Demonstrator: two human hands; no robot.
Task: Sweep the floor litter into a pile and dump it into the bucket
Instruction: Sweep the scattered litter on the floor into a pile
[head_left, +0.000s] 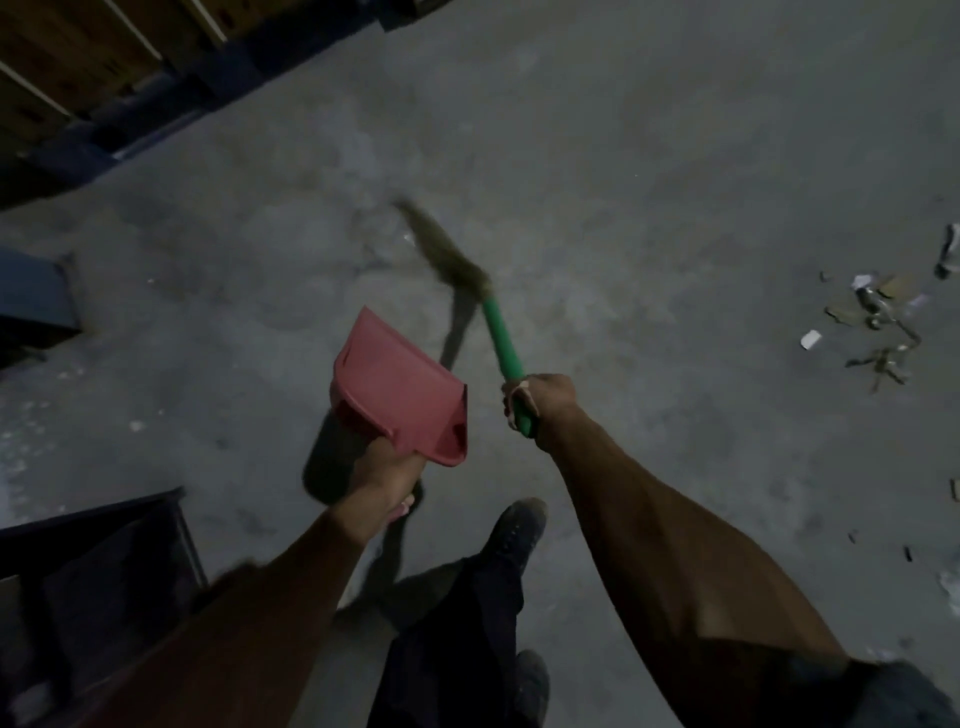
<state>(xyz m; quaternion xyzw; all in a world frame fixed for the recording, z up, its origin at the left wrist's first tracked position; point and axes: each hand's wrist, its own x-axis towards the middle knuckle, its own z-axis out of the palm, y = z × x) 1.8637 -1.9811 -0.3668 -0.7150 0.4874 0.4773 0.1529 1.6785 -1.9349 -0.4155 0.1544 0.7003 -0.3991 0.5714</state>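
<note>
The right hand is wrapped round the green handle of the broom, fingers curled tight near the handle's lower end. The broom slants up and to the left from that hand, and its brown bristle head is blurred over the floor, ahead of both hands.

The left hand grips the dustpan by its handle at the near edge; the fingers are mostly hidden under the red pan, though one fingertip shows below the wrist. The pan is held off the floor, tilted, its wide mouth pointing away and to the left, with its shadow lying on the concrete beneath. It sits just left of the broom handle, the two apart.

The litter, scraps of paper and dull debris, lies scattered on the floor far to the right, well apart from both hands and from the bristles. More bits lie near the right edge, lower down.

A shoe and dark trousers show between the forearms. Dark furniture stands at the left edge.
</note>
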